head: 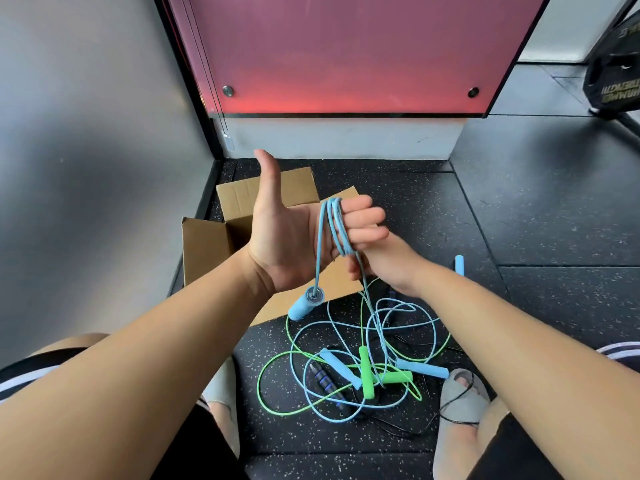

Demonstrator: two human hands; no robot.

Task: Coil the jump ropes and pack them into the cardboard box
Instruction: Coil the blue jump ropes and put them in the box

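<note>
My left hand (294,233) is raised palm toward me, thumb up, with several loops of a light blue jump rope (332,223) wound round its fingers, which curl over the loops. The rope's blue handle (304,304) dangles below the palm. My right hand (388,265) sits just under the left fingers and pinches the same rope where it runs down to the floor. An open cardboard box (207,244) stands behind my left hand. On the floor lies a tangle of blue and green ropes (360,368) with blue, green and black handles.
A grey wall runs along the left and a red panel stands behind the box. My feet in grey slippers (460,400) flank the rope pile on the black speckled floor. A lone blue handle (459,265) lies at the right, and a black weight plate (613,64) stands far right.
</note>
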